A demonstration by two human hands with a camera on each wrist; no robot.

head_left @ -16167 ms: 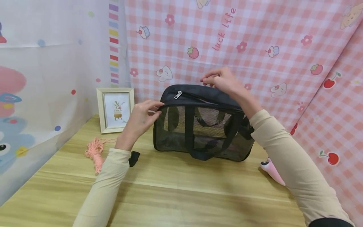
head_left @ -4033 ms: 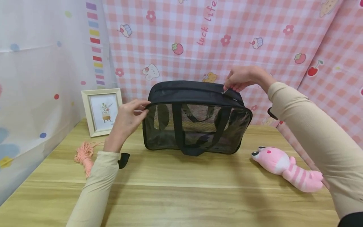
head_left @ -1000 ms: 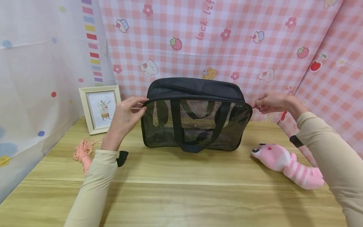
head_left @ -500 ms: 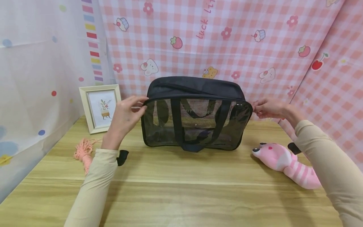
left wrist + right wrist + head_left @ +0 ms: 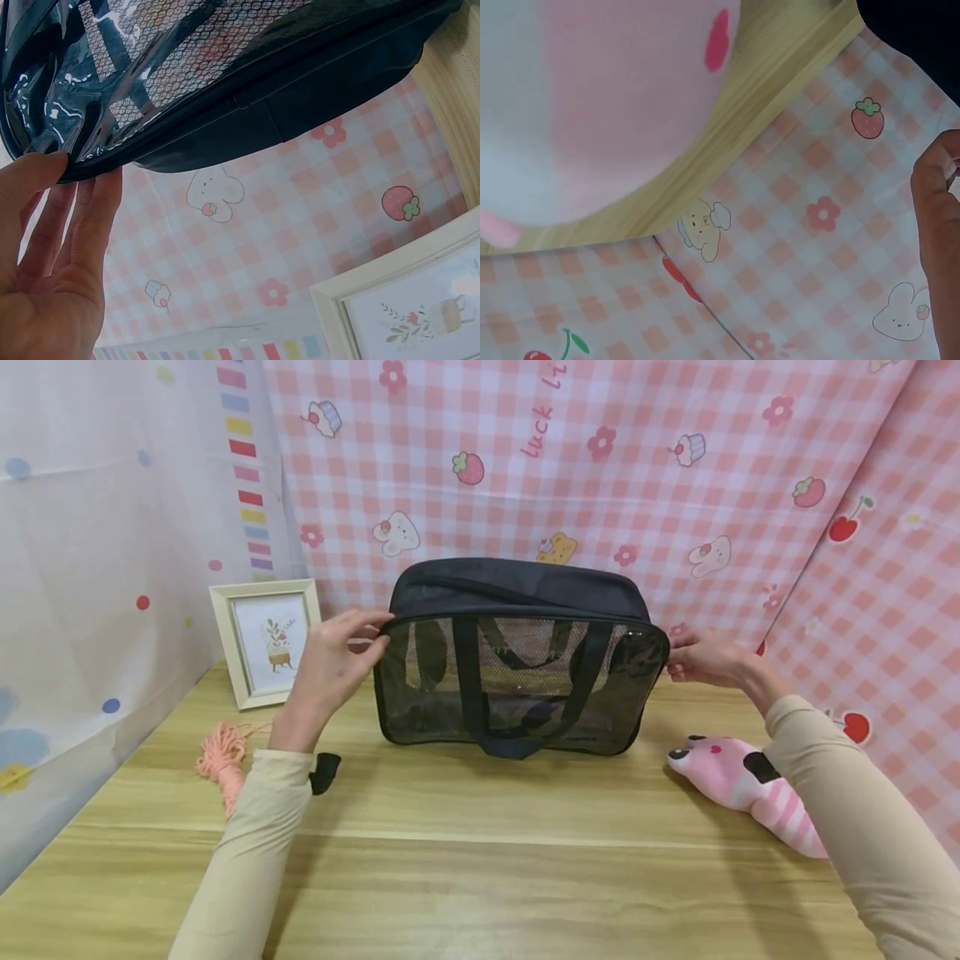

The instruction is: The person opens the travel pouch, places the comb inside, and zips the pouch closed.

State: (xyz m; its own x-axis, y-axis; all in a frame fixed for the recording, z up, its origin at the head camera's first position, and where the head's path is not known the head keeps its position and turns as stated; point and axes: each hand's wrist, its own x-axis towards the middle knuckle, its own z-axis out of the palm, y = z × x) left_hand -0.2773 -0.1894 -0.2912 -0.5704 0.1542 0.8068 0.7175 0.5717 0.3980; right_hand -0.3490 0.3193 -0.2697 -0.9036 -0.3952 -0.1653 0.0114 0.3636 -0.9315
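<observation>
A black carry bag [image 5: 540,677] with see-through front and mesh stands upright on the wooden table, its handle hanging down in front. In the head view my left hand [image 5: 333,668] pinches its upper left corner. The left wrist view shows that thumb and fingers on the black piping [image 5: 112,161]. My right hand [image 5: 708,657] is at the bag's upper right side, fingers curled in a pinch on the zipper. The zipper pull itself is hidden by the fingers and the bag. Only part of the right hand [image 5: 936,217] shows in the right wrist view.
A pink striped plush toy [image 5: 723,777] lies to the right, partly behind the right sleeve. On the left are a bundle of pink cord [image 5: 223,764] and a framed picture [image 5: 266,643]. Checked cloth [image 5: 495,518] hangs close behind the bag.
Over some seconds my right hand has carried the zipper pull rightward along the bag's top. In the last second it has lowered slightly at the right side. My left hand stays at its corner.
</observation>
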